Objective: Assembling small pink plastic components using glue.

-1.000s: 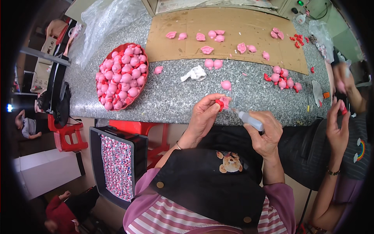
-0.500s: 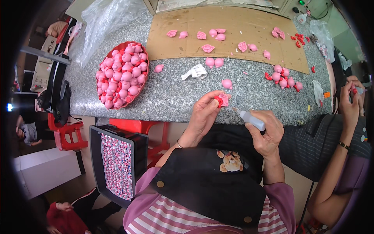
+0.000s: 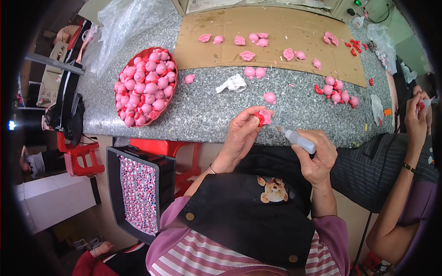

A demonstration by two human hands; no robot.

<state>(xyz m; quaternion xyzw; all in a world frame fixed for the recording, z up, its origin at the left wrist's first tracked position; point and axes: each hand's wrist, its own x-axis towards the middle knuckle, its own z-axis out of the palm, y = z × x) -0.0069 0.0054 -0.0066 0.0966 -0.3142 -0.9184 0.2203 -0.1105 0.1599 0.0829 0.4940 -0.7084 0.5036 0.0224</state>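
Between the thumb and fingers of my left hand point(image 3: 242, 133) is a small pink and red plastic piece point(image 3: 264, 117), held over the front edge of the table. My right hand point(image 3: 317, 156) grips a small translucent squeeze bottle point(image 3: 300, 141) with a narrow tip. That tip points at the piece, a short gap away. Just beyond my left hand a round pink part point(image 3: 270, 98) lies on the stone top. Farther off are a crumpled white tissue point(image 3: 232, 83) and a pair of round pink parts point(image 3: 255, 72).
A red bowl point(image 3: 174, 87) heaped with pink and red pieces stands at left. Loose pink parts lie on flat cardboard point(image 3: 207, 55); a pink and red cluster point(image 3: 338, 91) sits at right. Below left is a black crate point(image 3: 138, 193) of small pieces. A co-worker's hands point(image 3: 416, 115) work at far right.
Both my hands keep nearly the same pose, with the piece and bottle still held. The view has shifted slightly. At lower left, a person in red has moved an arm.
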